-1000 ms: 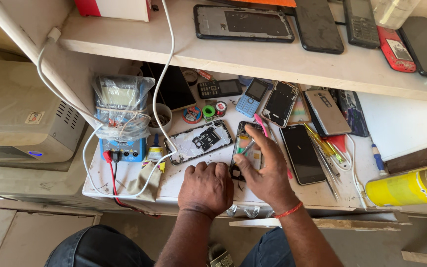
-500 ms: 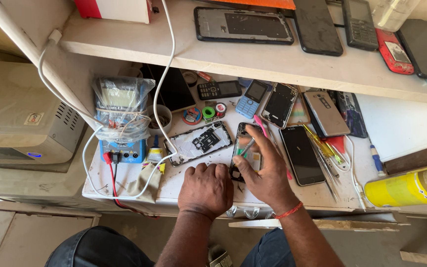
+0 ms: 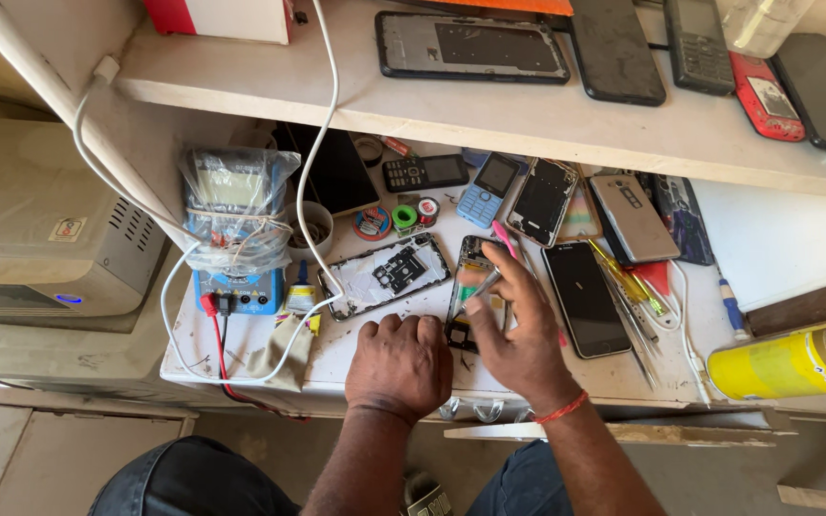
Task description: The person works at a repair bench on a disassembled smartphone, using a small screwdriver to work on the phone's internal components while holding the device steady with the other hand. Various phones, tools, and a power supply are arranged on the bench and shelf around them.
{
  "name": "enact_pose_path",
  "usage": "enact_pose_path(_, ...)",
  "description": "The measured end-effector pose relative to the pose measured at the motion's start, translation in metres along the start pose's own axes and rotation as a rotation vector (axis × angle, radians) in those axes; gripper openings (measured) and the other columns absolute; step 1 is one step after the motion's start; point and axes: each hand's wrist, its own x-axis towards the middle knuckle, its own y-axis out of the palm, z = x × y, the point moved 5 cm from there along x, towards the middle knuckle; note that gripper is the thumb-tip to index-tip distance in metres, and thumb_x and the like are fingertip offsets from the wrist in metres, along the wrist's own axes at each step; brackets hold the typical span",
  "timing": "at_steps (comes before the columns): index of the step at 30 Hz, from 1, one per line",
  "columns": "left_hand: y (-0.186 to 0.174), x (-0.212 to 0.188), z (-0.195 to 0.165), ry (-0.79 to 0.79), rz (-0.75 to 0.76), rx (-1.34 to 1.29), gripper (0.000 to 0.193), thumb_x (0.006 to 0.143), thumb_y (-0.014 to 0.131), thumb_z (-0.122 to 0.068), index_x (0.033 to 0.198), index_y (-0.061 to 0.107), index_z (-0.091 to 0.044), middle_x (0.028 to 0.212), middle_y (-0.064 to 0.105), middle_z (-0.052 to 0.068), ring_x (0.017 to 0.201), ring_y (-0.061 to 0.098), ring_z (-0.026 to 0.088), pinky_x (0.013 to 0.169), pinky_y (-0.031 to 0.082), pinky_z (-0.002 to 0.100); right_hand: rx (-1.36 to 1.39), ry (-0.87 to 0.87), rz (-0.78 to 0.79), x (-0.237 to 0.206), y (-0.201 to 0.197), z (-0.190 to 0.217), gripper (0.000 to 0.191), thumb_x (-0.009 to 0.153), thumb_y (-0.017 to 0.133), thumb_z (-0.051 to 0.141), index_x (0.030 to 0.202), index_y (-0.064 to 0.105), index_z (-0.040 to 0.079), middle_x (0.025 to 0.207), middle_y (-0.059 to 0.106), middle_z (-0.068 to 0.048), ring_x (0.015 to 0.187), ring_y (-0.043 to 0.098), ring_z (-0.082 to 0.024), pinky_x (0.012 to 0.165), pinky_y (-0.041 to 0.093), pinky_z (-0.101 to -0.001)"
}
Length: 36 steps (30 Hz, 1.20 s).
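Fingers of your right hand (image 3: 518,330) still pinch a thin tool (image 3: 483,284) over the opened phone (image 3: 471,287); your left hand (image 3: 400,361), curled and empty, stays beside it, nothing having shifted.

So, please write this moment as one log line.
left hand: fist on bench | right hand: tweezers over opened phone

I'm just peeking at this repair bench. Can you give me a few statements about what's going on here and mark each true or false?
1. The right hand holds a thin tool over the opened phone. True.
2. The left hand grips a screwdriver. False: it rests as a loose fist on the bench, holding nothing visible.
3. A yellow can lies on its side at the right. True.
4. The blue meter has no leads plugged in. False: a red lead runs from it.
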Motion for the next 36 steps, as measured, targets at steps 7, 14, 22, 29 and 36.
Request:
enact_pose_path(7, -0.001, 0.001, 0.001, -0.002, -0.002, -0.014, 0.018, 0.083, 0.061, -0.025, 0.090, 0.063, -0.009, 0.083, 0.071, 0.010, 0.081, 0.065, 0.033, 0.074, 0.046, 0.050, 0.101, 0.086, -0.012, -0.002, 0.002, -0.006, 0.060, 0.099, 0.067, 0.004, 0.153, 0.043, 0.001, 0.117, 0.074, -0.011, 0.106, 0.072, -0.015, 0.090, 0.059, -0.0272)
enact_pose_path(14, 0.001, 0.001, 0.001, -0.025, 0.043, 0.001, 0.017, 0.085, 0.060, -0.025, 0.090, 0.063, -0.009, 0.084, 0.071, 0.009, 0.082, 0.065, 0.033, 0.076, 0.046, 0.049, -0.015, 0.012, -0.042, -0.002, -0.003, -0.002, 0.055, 0.098, 0.070, 0.009, 0.149, 0.050, 0.002, 0.124, 0.071, -0.013, 0.101, 0.072, -0.015, 0.090, 0.058, -0.0294)
enact_pose_path(22, 0.000, 0.002, 0.000, -0.026, 0.037, -0.008, 0.018, 0.085, 0.060, -0.025, 0.091, 0.064, -0.009, 0.084, 0.071, 0.010, 0.082, 0.065, 0.033, 0.076, 0.046, 0.049, 0.070, 0.067, -0.068, -0.005, -0.002, -0.007, 0.054, 0.099, 0.070, 0.008, 0.149, 0.051, 0.001, 0.115, 0.073, -0.011, 0.103, 0.070, -0.013, 0.094, 0.057, -0.0277)
enact_pose_path(29, -0.001, 0.002, 0.000, -0.028, 0.048, 0.002, 0.017, 0.085, 0.060, -0.025, 0.090, 0.064, -0.009, 0.084, 0.071, 0.009, 0.082, 0.065, 0.033, 0.076, 0.046, 0.049, 0.001, -0.027, -0.094, -0.008, -0.002, 0.001, 0.059, 0.097, 0.071, 0.008, 0.150, 0.047, -0.001, 0.123, 0.068, -0.015, 0.107, 0.068, -0.016, 0.093, 0.058, -0.0290)
enact_pose_path(36, -0.002, 0.002, -0.001, -0.019, 0.059, 0.017, 0.018, 0.084, 0.060, -0.026, 0.089, 0.064, -0.009, 0.084, 0.071, 0.009, 0.081, 0.066, 0.033, 0.075, 0.046, 0.049, -0.065, -0.038, -0.087, -0.006, -0.004, 0.005, 0.058, 0.097, 0.071, 0.006, 0.150, 0.049, 0.001, 0.121, 0.072, -0.014, 0.108, 0.071, -0.017, 0.095, 0.058, -0.0310)
